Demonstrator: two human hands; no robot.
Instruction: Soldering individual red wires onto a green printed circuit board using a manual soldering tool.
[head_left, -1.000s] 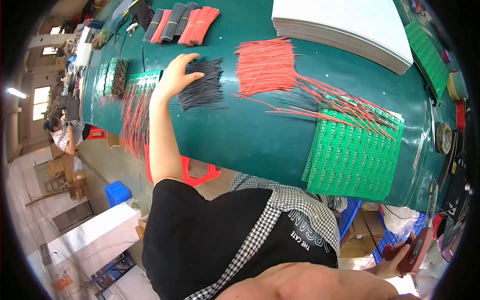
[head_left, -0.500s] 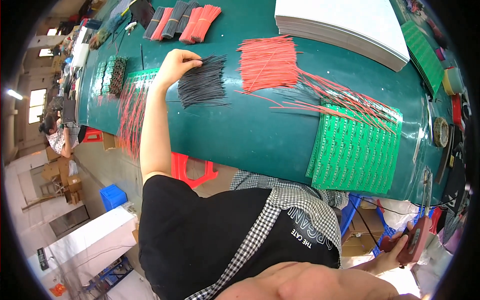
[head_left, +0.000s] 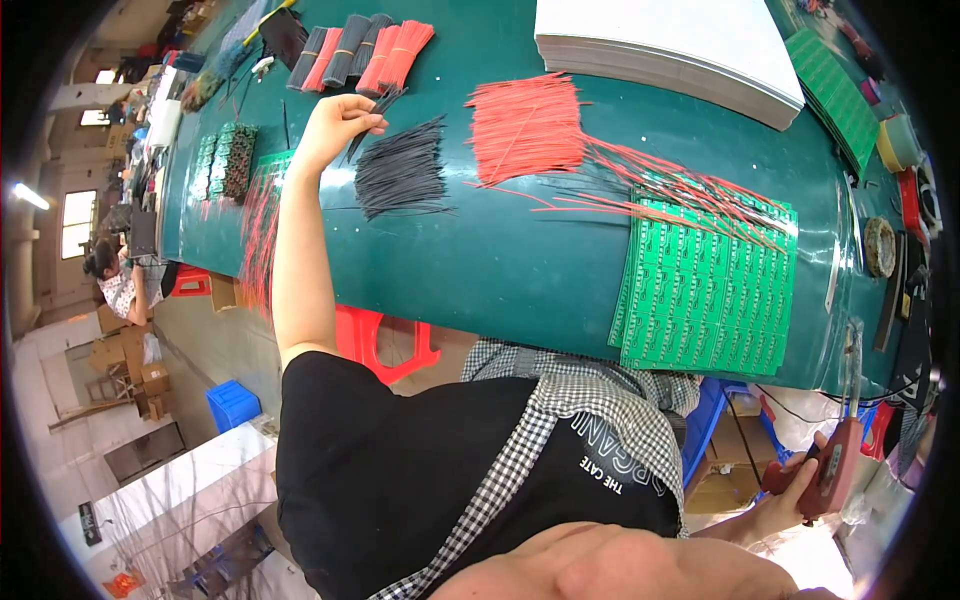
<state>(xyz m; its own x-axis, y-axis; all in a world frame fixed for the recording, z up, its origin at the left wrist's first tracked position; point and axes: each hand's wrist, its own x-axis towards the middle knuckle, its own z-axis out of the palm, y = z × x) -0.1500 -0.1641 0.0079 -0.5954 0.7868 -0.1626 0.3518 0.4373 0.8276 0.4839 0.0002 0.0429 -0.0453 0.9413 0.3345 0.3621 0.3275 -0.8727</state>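
Note:
My left hand [head_left: 341,125] is raised over the table's far left, fingers pinched around a small bunch of black wires [head_left: 390,99]. Just beyond its fingertips lies a pile of black wires [head_left: 402,172]. To the right of that is a larger pile of red wires [head_left: 527,131]. At the lower right, my right hand [head_left: 787,500] grips a dark red soldering gun [head_left: 831,473], its long metal tip [head_left: 853,365] pointing up beside the table edge. Green circuit boards [head_left: 705,290] lie stacked near the right side, with loose red wires [head_left: 700,190] across their far end.
Banded red and black wire bundles [head_left: 360,55] lie at the back left. A thick white stack of sheets [head_left: 670,60] stands at the back right. Wired boards [head_left: 266,200] hang over the left edge. A roll of tape [head_left: 880,248] sits far right; a red stool [head_left: 385,345] is below.
My left hand has lifted away from the black pile, slightly left, with a bunch of black wires in its fingers. My right hand keeps hold of the soldering gun.

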